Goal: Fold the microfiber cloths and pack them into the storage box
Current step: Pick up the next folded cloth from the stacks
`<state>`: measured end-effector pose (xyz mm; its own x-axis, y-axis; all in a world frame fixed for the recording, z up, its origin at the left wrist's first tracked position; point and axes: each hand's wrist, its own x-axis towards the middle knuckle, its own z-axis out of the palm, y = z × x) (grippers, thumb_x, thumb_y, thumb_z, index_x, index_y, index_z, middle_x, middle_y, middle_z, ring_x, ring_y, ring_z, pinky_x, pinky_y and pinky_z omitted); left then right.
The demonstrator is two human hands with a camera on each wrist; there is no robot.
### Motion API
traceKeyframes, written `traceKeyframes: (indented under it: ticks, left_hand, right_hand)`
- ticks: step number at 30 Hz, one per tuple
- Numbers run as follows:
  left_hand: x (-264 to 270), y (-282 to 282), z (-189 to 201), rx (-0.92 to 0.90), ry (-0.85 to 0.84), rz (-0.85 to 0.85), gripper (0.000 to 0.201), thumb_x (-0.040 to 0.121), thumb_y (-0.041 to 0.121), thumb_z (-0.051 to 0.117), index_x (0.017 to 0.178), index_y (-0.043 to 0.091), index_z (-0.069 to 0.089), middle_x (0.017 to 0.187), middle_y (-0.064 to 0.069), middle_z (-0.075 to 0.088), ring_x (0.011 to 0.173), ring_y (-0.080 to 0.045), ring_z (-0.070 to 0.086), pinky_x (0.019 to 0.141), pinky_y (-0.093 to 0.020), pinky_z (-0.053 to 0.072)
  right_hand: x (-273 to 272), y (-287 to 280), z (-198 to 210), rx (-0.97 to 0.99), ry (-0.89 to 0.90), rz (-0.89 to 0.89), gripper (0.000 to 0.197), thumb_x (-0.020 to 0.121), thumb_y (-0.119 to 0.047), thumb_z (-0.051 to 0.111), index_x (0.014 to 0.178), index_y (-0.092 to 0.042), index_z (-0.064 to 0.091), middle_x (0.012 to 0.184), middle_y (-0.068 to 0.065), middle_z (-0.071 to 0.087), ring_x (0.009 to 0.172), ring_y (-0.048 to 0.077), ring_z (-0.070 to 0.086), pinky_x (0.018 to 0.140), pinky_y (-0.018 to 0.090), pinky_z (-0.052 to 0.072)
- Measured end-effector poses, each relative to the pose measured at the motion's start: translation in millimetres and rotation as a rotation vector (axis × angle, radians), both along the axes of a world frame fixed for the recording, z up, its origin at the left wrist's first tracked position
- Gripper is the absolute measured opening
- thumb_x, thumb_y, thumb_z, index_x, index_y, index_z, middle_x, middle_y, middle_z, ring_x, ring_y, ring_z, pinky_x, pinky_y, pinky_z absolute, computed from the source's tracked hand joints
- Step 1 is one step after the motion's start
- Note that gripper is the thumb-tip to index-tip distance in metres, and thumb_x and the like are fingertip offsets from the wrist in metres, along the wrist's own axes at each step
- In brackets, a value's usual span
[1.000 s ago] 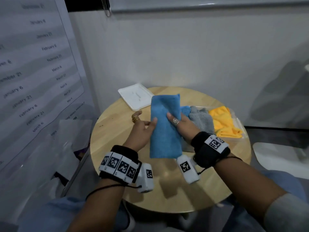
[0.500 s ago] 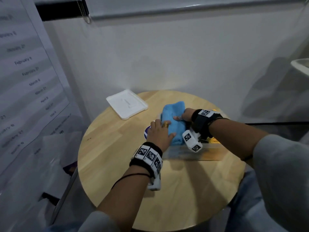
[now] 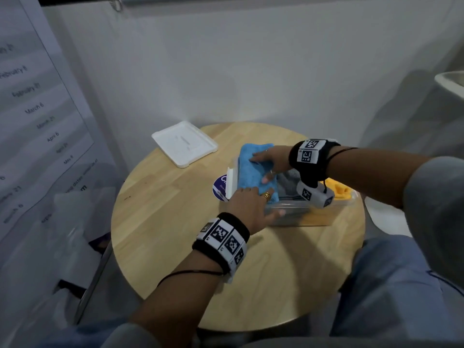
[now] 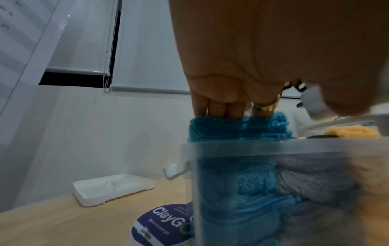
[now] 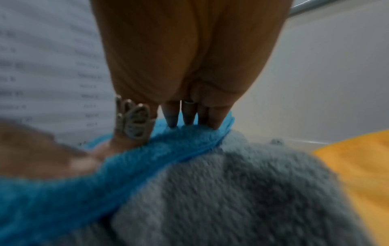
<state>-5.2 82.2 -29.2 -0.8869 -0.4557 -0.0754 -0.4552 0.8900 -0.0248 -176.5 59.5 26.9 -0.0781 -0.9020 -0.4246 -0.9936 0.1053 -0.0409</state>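
A clear storage box (image 3: 301,218) stands on the round wooden table (image 3: 175,234). A folded blue cloth (image 3: 251,169) stands in its left end and sticks up above the rim. A grey cloth (image 3: 288,183) fills the middle and a yellow cloth (image 3: 339,190) the right end. My left hand (image 3: 251,200) presses straight fingers (image 4: 221,108) onto the near end of the blue cloth (image 4: 238,129), thumb along the box's front wall. My right hand (image 3: 267,163) lies spread on top, its fingertips (image 5: 187,118) pushing the blue cloth (image 5: 147,153) down beside the grey cloth (image 5: 231,191).
The white box lid (image 3: 184,144) lies at the table's back left. A round purple sticker (image 3: 218,189) is on the tabletop just left of the box. A wall stands close behind the table, with a printed sheet hanging at the left. My knees are at the table's near right edge.
A second ago both hands held the folded blue cloth over the table. It has since gone into the box's left end, and both hands now press on it.
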Motion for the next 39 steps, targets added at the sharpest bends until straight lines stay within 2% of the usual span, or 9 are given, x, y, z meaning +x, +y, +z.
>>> traceKeyframes:
  ticks: [2, 11, 19, 23, 26, 28, 32, 35, 39]
  left_hand:
    - [-2.1, -0.4, 2.6, 0.015, -0.056, -0.007, 0.085, 0.083, 0.072, 0.036, 0.148, 0.018, 0.023, 0.137, -0.014, 0.046, 0.122, -0.029, 0.046, 0.105, -0.039, 0.034]
    - [-27.5, -11.7, 3.1, 0.084, -0.203, -0.023, 0.078, 0.070, 0.073, 0.059, 0.118, 0.011, 0.049, 0.108, -0.006, 0.061, 0.100, -0.024, 0.059, 0.081, -0.034, 0.047]
    - [-25.2, -27.4, 1.6, 0.323, -0.243, 0.035, 0.078, 0.069, 0.075, 0.057, 0.115, 0.012, 0.052, 0.098, -0.002, 0.059, 0.093, -0.023, 0.057, 0.082, -0.035, 0.049]
    - [-27.2, -27.4, 19.9, 0.566, -0.279, 0.139, 0.080, 0.081, 0.074, 0.040, 0.138, 0.018, 0.042, 0.138, -0.008, 0.048, 0.124, -0.026, 0.046, 0.106, -0.038, 0.035]
    - [-28.7, -46.8, 40.6, 0.575, -0.073, 0.153, 0.049, 0.097, 0.046, 0.036, 0.124, 0.010, 0.056, 0.127, -0.012, 0.054, 0.119, -0.028, 0.050, 0.099, -0.034, 0.037]
    - [-32.3, -64.1, 48.8, 0.363, 0.009, 0.066, 0.039, 0.095, 0.035, 0.048, 0.124, 0.011, 0.056, 0.127, -0.011, 0.051, 0.118, -0.026, 0.050, 0.096, -0.033, 0.038]
    - [-55.0, -75.6, 41.1, 0.141, -0.254, -0.066, 0.113, 0.067, 0.058, 0.074, 0.150, 0.010, 0.014, 0.157, -0.007, 0.011, 0.143, -0.024, 0.017, 0.117, -0.037, 0.022]
    - [-68.3, -88.9, 26.6, 0.160, -0.360, -0.063, 0.134, 0.061, 0.065, 0.074, 0.149, 0.010, -0.011, 0.158, -0.006, -0.015, 0.146, -0.024, -0.008, 0.120, -0.041, 0.007]
    - [-74.9, -106.3, 11.7, 0.240, -0.440, -0.047, 0.125, 0.066, 0.077, 0.057, 0.148, 0.018, -0.016, 0.157, -0.004, -0.019, 0.146, -0.022, -0.009, 0.119, -0.044, 0.002]
  right_hand:
    - [1.1, -0.9, -11.0, 0.079, 0.032, 0.008, 0.093, 0.082, -0.051, 0.063, 0.151, -0.025, 0.006, 0.159, -0.002, 0.005, 0.145, 0.022, 0.017, 0.116, 0.039, 0.018]
    - [-10.3, -29.0, -53.0, 0.136, 0.143, 0.076, 0.089, 0.084, -0.046, 0.063, 0.149, -0.033, 0.005, 0.145, 0.010, 0.039, 0.127, 0.029, 0.046, 0.108, 0.037, 0.036]
    - [-17.4, -33.1, -50.5, 0.231, 0.060, 0.107, 0.094, 0.082, -0.046, 0.066, 0.151, -0.027, 0.004, 0.156, 0.006, 0.020, 0.140, 0.024, 0.028, 0.113, 0.035, 0.022]
    - [-14.6, -23.4, -25.7, 0.142, -0.102, 0.048, 0.073, 0.084, -0.042, 0.065, 0.146, -0.026, 0.030, 0.148, 0.003, 0.038, 0.135, 0.024, 0.039, 0.112, 0.034, 0.030]
    - [-33.5, -8.7, 1.9, -0.144, -0.183, 0.017, 0.053, 0.084, -0.027, 0.069, 0.133, -0.022, 0.051, 0.134, 0.005, 0.055, 0.122, 0.023, 0.051, 0.103, 0.031, 0.039]
    - [-47.5, 8.3, 6.3, -0.198, -0.138, 0.028, 0.066, 0.082, -0.025, 0.070, 0.141, -0.022, 0.040, 0.148, 0.004, 0.039, 0.133, 0.024, 0.039, 0.109, 0.034, 0.034]
    - [-56.3, 35.1, -21.4, 0.057, -0.039, 0.011, 0.136, 0.055, -0.055, 0.080, 0.150, -0.017, -0.009, 0.157, 0.010, -0.015, 0.146, 0.028, -0.008, 0.119, 0.045, 0.009]
    - [-61.2, 34.4, -35.0, 0.140, 0.000, 0.021, 0.136, 0.063, -0.055, 0.077, 0.146, -0.011, -0.022, 0.155, 0.012, -0.022, 0.145, 0.026, -0.016, 0.120, 0.043, 0.001]
    - [-70.8, 26.6, -50.5, 0.169, 0.040, 0.067, 0.135, 0.065, -0.058, 0.074, 0.146, -0.009, -0.022, 0.155, 0.012, -0.023, 0.145, 0.025, -0.019, 0.120, 0.044, -0.003]
